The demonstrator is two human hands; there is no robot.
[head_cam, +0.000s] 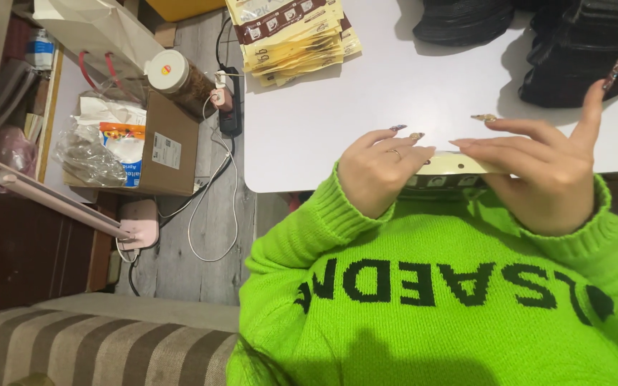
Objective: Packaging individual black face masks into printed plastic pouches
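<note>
Both my hands pinch a cream packet [459,164] at the table [366,114] edge: left hand [377,171] one end, right hand [545,179] the other. Best keep it level, grip even.

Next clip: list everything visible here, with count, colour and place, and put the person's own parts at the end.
flat packet: one, cream with dark edge, held at the table's near edge
table: one, white, upper middle
packet stack: one pile, yellow and brown, table's far left
black items: a pile, black, table's far right; kind unclear
cardboard box: one, brown, on the floor at left
jar: one, white lid, dark contents, behind the box
power strip: one, black, on the floor with white cables
desk lamp: one, pink, lower left
striped cushion: one, brown and beige, bottom left
left hand: gripping the packet's left end
right hand: gripping its right end
</note>
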